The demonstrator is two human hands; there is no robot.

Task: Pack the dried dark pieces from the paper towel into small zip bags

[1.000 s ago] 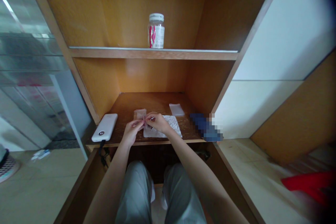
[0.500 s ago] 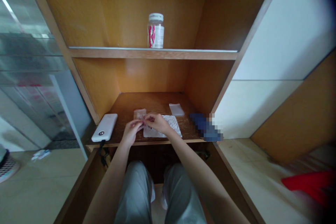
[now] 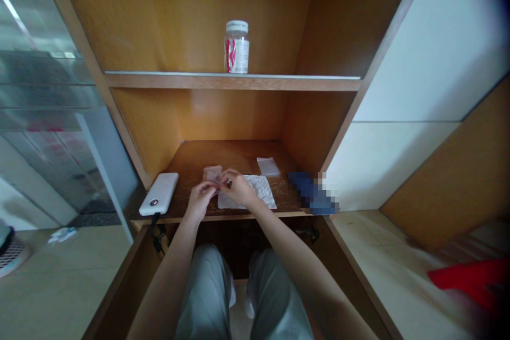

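Near the shelf's front edge, my left hand (image 3: 200,199) pinches a small clear zip bag (image 3: 212,172). My right hand (image 3: 241,191) is closed beside it, fingertips at the bag. A small dark, shiny object (image 3: 229,183) shows among the right fingers; its kind is too small to make out. Partly under my right hand lies a crinkled white sheet or pouch (image 3: 263,187). Behind it, a second clear zip bag (image 3: 268,166) rests flat on the brown shelf (image 3: 235,150).
A white power bank (image 3: 160,191) with a black cable lies at the left. At the right is a dark blue, pixelated item (image 3: 311,194). A jar with a white lid (image 3: 237,48) stands on the upper shelf (image 3: 295,83). Below the shelf are my knees.
My right hand has shifted slightly, its fingers curling back from the left fingertips. The dark object now shows more clearly among them. My left hand stays almost still with the bag.
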